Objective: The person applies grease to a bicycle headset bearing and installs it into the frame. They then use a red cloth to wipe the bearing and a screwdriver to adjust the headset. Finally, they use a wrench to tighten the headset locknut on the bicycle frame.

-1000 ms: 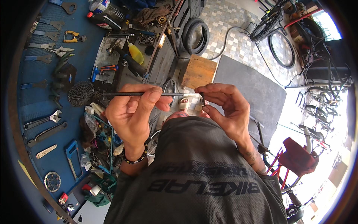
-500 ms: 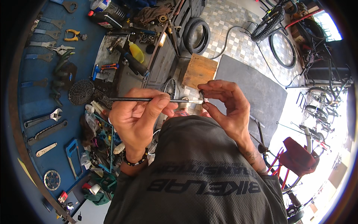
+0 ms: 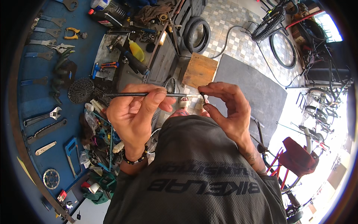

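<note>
My left hand (image 3: 134, 117) pinches a thin brush (image 3: 180, 95) between thumb and fingers. It has a long dark handle, a metallic band and a pale tip, and lies nearly level, pointing right. In front of my chest, my right hand (image 3: 233, 110) holds a small dark curved part (image 3: 203, 98) between thumb and fingertips. The brush's tip meets or almost meets this part; contact is too fine to tell. What kind of part it is cannot be made out, and the fingertips cover its ends.
Left, a blue tool board (image 3: 37, 97) carries wrenches and a hacksaw (image 3: 73, 156). A cluttered bench has a yellow bottle (image 3: 136, 50) and a hammer (image 3: 128, 59). Beyond my hands are a wooden stool (image 3: 200, 70), tyres (image 3: 196, 35) and a dark mat (image 3: 253, 89). Bicycles stand right.
The brush and my left hand have shifted slightly up and left, and the brush's tip has moved to the upper part of the dark piece. My right hand has hardly moved.
</note>
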A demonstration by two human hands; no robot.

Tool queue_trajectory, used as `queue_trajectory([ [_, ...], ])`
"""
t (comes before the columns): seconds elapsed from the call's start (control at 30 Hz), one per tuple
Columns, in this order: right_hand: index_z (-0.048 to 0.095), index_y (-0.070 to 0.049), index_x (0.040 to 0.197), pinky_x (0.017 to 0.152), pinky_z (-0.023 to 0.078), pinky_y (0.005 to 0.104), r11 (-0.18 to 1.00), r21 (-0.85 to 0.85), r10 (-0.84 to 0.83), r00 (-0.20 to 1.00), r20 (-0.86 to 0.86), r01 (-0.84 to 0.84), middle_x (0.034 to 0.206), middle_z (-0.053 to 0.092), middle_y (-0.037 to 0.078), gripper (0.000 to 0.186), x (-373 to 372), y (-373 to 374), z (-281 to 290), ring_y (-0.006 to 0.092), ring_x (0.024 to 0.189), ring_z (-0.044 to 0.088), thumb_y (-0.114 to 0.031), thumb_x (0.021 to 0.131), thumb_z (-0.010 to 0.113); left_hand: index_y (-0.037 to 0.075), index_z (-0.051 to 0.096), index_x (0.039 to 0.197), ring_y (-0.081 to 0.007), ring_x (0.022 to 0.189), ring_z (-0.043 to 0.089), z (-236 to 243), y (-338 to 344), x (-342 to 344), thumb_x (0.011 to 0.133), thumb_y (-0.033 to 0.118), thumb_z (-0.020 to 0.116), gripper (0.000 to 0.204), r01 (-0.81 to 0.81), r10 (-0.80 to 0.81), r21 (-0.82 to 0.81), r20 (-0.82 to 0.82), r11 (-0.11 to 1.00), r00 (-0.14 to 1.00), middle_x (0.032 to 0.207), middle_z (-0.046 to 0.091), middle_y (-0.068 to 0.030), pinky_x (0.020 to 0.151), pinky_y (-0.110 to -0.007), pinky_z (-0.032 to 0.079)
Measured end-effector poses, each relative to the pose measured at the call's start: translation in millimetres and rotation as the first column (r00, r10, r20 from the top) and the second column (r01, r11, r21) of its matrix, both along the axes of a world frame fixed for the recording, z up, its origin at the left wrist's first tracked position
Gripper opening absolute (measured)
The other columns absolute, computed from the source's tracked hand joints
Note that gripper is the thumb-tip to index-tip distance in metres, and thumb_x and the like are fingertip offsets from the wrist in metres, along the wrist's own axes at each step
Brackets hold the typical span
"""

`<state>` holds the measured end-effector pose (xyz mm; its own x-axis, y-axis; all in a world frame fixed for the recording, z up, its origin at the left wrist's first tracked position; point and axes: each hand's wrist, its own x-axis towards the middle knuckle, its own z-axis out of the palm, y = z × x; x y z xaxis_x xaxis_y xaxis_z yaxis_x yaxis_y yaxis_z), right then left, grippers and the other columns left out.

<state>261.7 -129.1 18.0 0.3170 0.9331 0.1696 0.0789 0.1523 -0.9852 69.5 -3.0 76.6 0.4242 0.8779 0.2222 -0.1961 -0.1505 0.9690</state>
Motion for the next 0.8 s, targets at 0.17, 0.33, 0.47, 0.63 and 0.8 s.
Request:
queue_trajectory([
  [0.17, 0.054, 0.005, 0.135, 0.108, 0.057, 0.0410, 1.000, 0.019, -0.006, 1.000, 0.002, 0.006, 0.130, 0.069, 0.020, 0.056, -1, -1, 0, 0.0302, 0.125, 0.069, 0.020, 0.085, 0.073, -0.012, 0.069, 0.101, -0.0236, 0.073, 0.077, -2, 0, 2, 0.097, -0.005, 0.070, 0.008, -0.035, 0.035, 0.010, -0.030, 0.999, 0.999, 0.089, 0.075, -0.0199, 0.064, -0.031, 0.063],
  [0.33, 0.059, 0.007, 0.132, 0.104, 0.061, 0.0401, 0.994, -0.107, 0.003, 0.980, -0.198, -0.025, 0.133, 0.066, 0.022, 0.046, 5, -3, -2, 0.0302, 0.123, 0.070, 0.020, 0.088, 0.068, -0.011, 0.068, 0.100, -0.0240, 0.068, 0.075, 0, 6, -4, 0.096, -0.004, 0.072, 0.009, -0.095, 0.092, 0.068, 0.050, 0.993, 0.995, 0.087, 0.074, -0.0194, 0.060, -0.031, 0.061],
  [0.47, 0.064, 0.008, 0.128, 0.104, 0.060, 0.0383, 0.998, -0.031, 0.039, 0.937, -0.347, -0.053, 0.141, 0.061, 0.021, 0.038, 5, -1, -14, 0.0283, 0.121, 0.070, 0.018, 0.092, 0.066, -0.010, 0.067, 0.100, -0.0248, 0.065, 0.075, 0, 11, -9, 0.096, -0.002, 0.072, 0.010, -0.124, 0.119, 0.078, 0.063, 0.989, 0.991, 0.085, 0.074, -0.0191, 0.059, -0.031, 0.061],
  [0.63, 0.065, 0.009, 0.127, 0.108, 0.058, 0.0381, 0.995, 0.042, 0.103, 0.859, -0.502, -0.095, 0.142, 0.062, 0.023, 0.034, 7, -3, -22, 0.0278, 0.125, 0.067, 0.016, 0.093, 0.066, -0.011, 0.067, 0.101, -0.0245, 0.066, 0.075, 0, 6, -9, 0.096, -0.002, 0.073, 0.011, -0.112, 0.111, 0.031, 0.030, 0.993, 0.993, 0.085, 0.074, -0.0190, 0.060, -0.031, 0.061],
  [0.8, 0.062, 0.008, 0.131, 0.112, 0.055, 0.0399, 0.994, 0.054, 0.113, 0.929, -0.353, -0.100, 0.137, 0.066, 0.025, 0.039, 8, -1, -16, 0.0282, 0.129, 0.066, 0.014, 0.093, 0.069, -0.011, 0.067, 0.101, -0.0243, 0.070, 0.077, 2, -1, -7, 0.096, -0.003, 0.073, 0.011, -0.078, 0.079, -0.028, 0.003, 0.997, 0.997, 0.086, 0.074, -0.0199, 0.062, -0.031, 0.063],
])
